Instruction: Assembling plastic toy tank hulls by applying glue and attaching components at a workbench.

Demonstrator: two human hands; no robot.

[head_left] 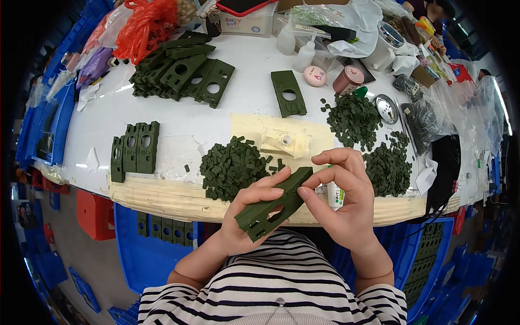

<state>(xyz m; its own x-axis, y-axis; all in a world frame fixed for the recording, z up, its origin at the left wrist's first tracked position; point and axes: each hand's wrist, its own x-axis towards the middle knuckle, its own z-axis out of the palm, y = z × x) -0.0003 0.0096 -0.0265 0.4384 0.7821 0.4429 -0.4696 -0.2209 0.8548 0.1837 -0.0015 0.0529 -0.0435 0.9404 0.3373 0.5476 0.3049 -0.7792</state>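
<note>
Both hands hold one long dark green plastic part (273, 205) with cut-outs, tilted, just in front of the table edge. My left hand (249, 214) grips its lower end from underneath, thumb on top. My right hand (344, 197) pinches its upper end with thumb and forefinger and also holds a small white glue bottle (336, 196) against the palm. Right behind the hands lies a pile of small dark green pieces (232, 167) on the white table (179, 116).
Two more piles of small green pieces (353, 118) (389, 167) lie at the right. Green plates lie at the left (135, 149), stacked at the back (181, 70), one alone (287, 93). A cream fixture (284, 142), bottles, tins, bags crowd the back. Blue crates (157, 244) stand below.
</note>
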